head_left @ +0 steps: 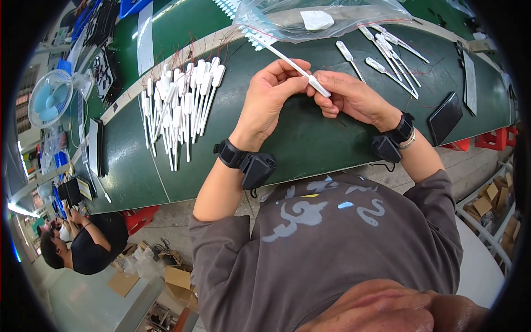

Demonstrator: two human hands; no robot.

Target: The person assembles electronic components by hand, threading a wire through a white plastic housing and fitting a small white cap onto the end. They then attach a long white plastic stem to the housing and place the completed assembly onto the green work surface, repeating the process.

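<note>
A slim white plastic stick with a wider rounded end (pixel 319 87) is held slantwise over the green table (pixel 243 124). My left hand (pixel 269 97) pinches its thin shaft between thumb and fingers, close to the wider part. At that wider end, my right hand (pixel 357 95) is closed with thumb and fingertips. A pile of similar white sticks (pixel 182 99) lies left of my left hand, with thin red wires (pixel 191 48) trailing beyond it. Several more sticks (pixel 390 55) are scattered past my right hand, some showing a small window in the wide end.
A clear plastic bag (pixel 332 14) and a light-blue toothed sheet (pixel 251 25) lie at the far side. A black phone-like slab (pixel 444 118) rests at the right. A blue fan (pixel 51 97) and a seated person (pixel 83 243) are at the left.
</note>
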